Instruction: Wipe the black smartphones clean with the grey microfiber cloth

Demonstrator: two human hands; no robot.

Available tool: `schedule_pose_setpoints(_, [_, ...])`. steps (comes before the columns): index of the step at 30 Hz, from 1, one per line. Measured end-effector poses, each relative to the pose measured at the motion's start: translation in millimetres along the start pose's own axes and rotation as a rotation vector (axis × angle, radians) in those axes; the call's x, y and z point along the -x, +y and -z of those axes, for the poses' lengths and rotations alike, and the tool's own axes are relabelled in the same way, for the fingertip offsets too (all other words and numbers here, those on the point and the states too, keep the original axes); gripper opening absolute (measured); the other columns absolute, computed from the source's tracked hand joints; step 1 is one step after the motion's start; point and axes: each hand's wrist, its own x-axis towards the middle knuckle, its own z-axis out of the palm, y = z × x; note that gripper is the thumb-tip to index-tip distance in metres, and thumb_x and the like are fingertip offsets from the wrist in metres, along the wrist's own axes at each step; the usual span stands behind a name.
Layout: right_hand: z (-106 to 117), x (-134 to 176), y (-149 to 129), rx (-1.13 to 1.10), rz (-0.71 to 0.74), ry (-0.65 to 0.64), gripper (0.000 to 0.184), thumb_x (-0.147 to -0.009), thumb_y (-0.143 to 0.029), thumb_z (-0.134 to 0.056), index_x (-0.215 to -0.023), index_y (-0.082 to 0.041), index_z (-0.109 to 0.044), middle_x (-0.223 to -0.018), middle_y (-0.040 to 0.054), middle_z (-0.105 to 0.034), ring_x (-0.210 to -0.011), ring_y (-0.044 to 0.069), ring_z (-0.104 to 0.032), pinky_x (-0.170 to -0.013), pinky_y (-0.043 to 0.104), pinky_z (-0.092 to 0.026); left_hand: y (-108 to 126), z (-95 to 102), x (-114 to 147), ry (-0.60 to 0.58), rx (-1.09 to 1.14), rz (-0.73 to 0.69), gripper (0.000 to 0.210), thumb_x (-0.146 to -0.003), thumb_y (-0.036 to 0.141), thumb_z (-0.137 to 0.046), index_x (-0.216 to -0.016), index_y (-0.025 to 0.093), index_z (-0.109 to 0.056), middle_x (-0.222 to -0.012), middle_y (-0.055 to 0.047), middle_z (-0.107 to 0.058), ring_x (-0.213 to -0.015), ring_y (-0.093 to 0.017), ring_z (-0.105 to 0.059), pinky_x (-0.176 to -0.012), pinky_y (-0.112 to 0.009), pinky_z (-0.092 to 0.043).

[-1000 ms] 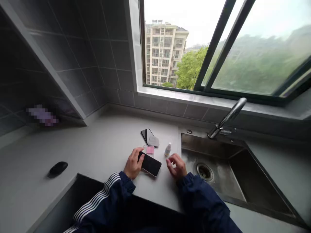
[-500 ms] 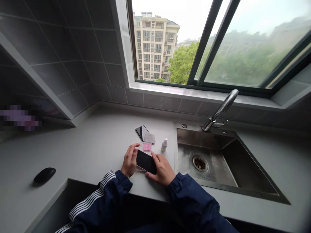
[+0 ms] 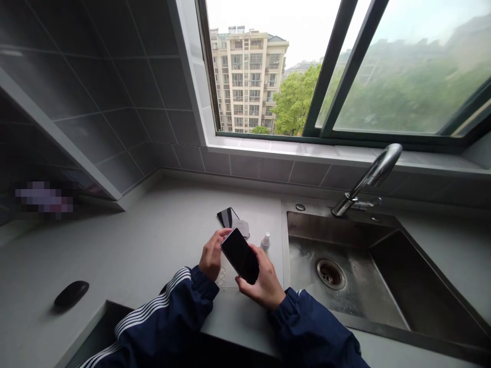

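Observation:
A smartphone (image 3: 241, 255) with a dark screen is tilted up above the counter. My right hand (image 3: 264, 281) is closed around its right side and lower end. At its upper left edge, the fingers of my left hand (image 3: 211, 255) are closed on the phone. A clear flat item with ring shapes (image 3: 222, 276) lies beneath, partly covered by my hands and the phone. Just behind the phone are a grey cloth (image 3: 241, 228) and a second dark, shiny phone-like slab (image 3: 227, 216), which the cloth partly overlaps. A small white spray bottle (image 3: 265, 241) stands right of the phone.
To the right, a steel sink (image 3: 372, 306) with a chrome faucet (image 3: 364, 179) is set into the pale counter (image 3: 153, 245). A black rounded object (image 3: 71, 295) lies at the left. Behind the counter is a window sill (image 3: 284, 147).
The phone has been raised and turned more upright, and it now hides the pink square that showed behind it. The camera view has shifted a little.

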Motion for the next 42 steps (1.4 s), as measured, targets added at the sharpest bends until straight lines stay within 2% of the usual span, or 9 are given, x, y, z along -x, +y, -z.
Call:
schedule_pose_setpoints(3, [1.4,5.8,6.8,-0.043,-0.009,0.051,0.081,-0.063,-0.016,-0.07,-0.136,-0.022,-0.038,-0.122,0.0091,-0.054,-0.113,0.029,-0.057,-0.099,0.041,-0.049,-11.0,-5.3,30.7,0.006,-0.197,-0.016,0.052,-0.086,0.046,-0.055,-0.131,0.019,-0.056,-0.148,-0.013,-0.044,-0.142,-0.034,-0.03,-0.118,-0.052,-0.017])
schedule_pose_setpoints(6, [2.4,9.9,10.0,-0.07,-0.015,0.078,0.081,-0.062,-0.016,-0.069,-0.137,-0.021,-0.038,-0.125,0.0102,-0.054,-0.116,0.031,-0.056,-0.101,0.044,-0.048,-23.5,-16.7,68.5,-0.037,-0.804,0.001,0.086,-0.077,0.05,-0.062,-0.15,0.017,-0.03,-0.156,-0.018,-0.029,-0.144,-0.038,-0.025,-0.113,-0.057,-0.025])
schedule_pose_setpoints(9, [3.3,10.4,8.0,-0.096,-0.012,0.065,0.083,-0.061,-0.015,-0.069,-0.138,-0.022,-0.038,-0.127,0.0097,-0.053,-0.118,0.031,-0.054,-0.103,0.043,-0.046,-29.1,-20.2,89.5,-0.107,-1.049,-0.019,0.083,-0.077,0.044,-0.059,-0.15,0.018,-0.027,-0.153,-0.018,-0.036,-0.143,-0.036,-0.029,-0.112,-0.057,-0.026])
schedule_pose_setpoints(14, [3.8,10.2,3.6,-0.139,0.0,0.002,0.083,-0.06,-0.014,-0.067,-0.138,-0.023,-0.04,-0.124,0.0076,-0.054,-0.116,0.028,-0.056,-0.103,0.04,-0.046,-19.1,14.1,81.9,-0.187,-1.019,0.021,0.071,-0.078,0.026,-0.053,-0.146,0.02,-0.031,-0.142,-0.014,-0.049,-0.132,-0.03,-0.045,-0.108,-0.051,-0.035])
schedule_pose_setpoints(19, [5.5,14.4,2.6,-0.162,-0.004,-0.035,0.085,-0.057,-0.016,-0.067,-0.137,-0.025,-0.041,-0.113,0.0061,-0.055,-0.104,0.026,-0.059,-0.094,0.039,-0.051,-17.1,51.4,56.7,-0.334,-0.861,-0.091,0.07,-0.069,0.016,-0.055,-0.137,0.024,-0.041,-0.135,-0.012,-0.051,-0.125,-0.031,-0.047,-0.106,-0.048,-0.041])
schedule_pose_setpoints(28, [23.0,39.0,-2.8,-0.147,-0.057,-0.2,0.081,-0.052,-0.015,-0.064,-0.131,-0.025,-0.047,-0.096,0.0018,-0.052,-0.079,0.02,-0.059,-0.07,0.031,-0.053,-9.3,83.3,-13.5,-0.437,-0.635,-0.119,0.071,-0.066,0.014,-0.057,-0.134,0.027,-0.043,-0.13,-0.008,-0.052,-0.122,-0.03,-0.049,-0.106,-0.049,-0.039])
schedule_pose_setpoints(31, [25.5,41.4,-3.9,-0.137,-0.075,-0.256,0.083,-0.05,-0.015,-0.064,-0.131,-0.025,-0.048,-0.097,0.0019,-0.052,-0.078,0.02,-0.059,-0.07,0.031,-0.053,-9.4,64.1,-55.7,-0.5,-0.511,-0.195,0.073,-0.064,0.014,-0.059,-0.134,0.025,-0.043,-0.128,-0.009,-0.053,-0.12,-0.029,-0.05,-0.106,-0.048,-0.039])
schedule_pose_setpoints(36, [25.9,38.5,-4.8,-0.133,-0.106,-0.23,0.081,-0.051,-0.016,-0.062,-0.131,-0.025,-0.048,-0.096,0.0026,-0.052,-0.078,0.02,-0.058,-0.069,0.03,-0.052,-32.4,2.0,-125.3,-0.591,-0.419,-0.268,0.078,-0.056,0.015,-0.065,-0.133,0.022,-0.049,-0.125,-0.01,-0.057,-0.118,-0.03,-0.051,-0.106,-0.046,-0.039])
schedule_pose_setpoints(42, [27.4,35.0,-4.1,-0.133,-0.128,-0.245,0.082,-0.052,-0.018,-0.063,-0.131,-0.026,-0.046,-0.097,0.0024,-0.051,-0.078,0.02,-0.057,-0.069,0.031,-0.051,-65.3,-42.5,-164.8,-0.62,-0.317,-0.28,0.078,-0.053,0.017,-0.066,-0.13,0.021,-0.055,-0.117,-0.01,-0.063,-0.111,-0.029,-0.056,-0.101,-0.047,-0.042])
